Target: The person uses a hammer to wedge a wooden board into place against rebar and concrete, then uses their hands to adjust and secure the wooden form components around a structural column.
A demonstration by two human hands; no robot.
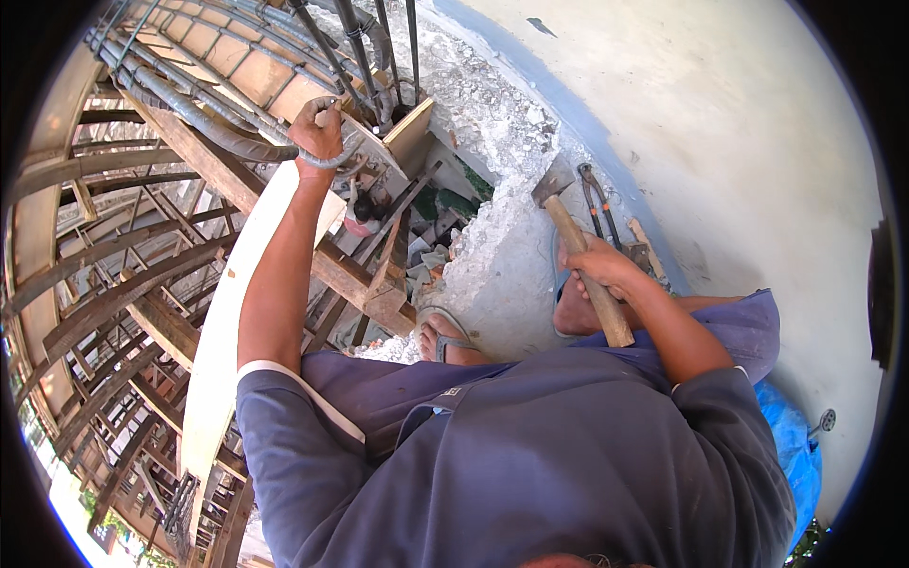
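Note:
My right hand (pixel 606 267) is wrapped round the wooden handle of a hammer (pixel 571 227). The hammer's metal head points away from me, above the rough concrete by my foot. My left hand (pixel 318 129) is stretched out to the far left, its fingers curled closed beside the steel bars. Something tiny and pale shows at its fingertips, too small to name. A grey curved bar or tube (pixel 327 161) crosses at the left wrist. Under my left arm runs a pale plywood strip (pixel 232 275). Orange-and-black handled pliers or cutters (pixel 598 204) lie beyond the right hand.
Rebar (pixel 213 123) runs along the plywood formwork at the upper left. Wooden framing (pixel 123 312) fills the left side. A drop beside the broken concrete edge (pixel 473 256) shows a person (pixel 362 213) below. A pale wall (pixel 748 170) rises right, with a blue sheet (pixel 788 445) near it.

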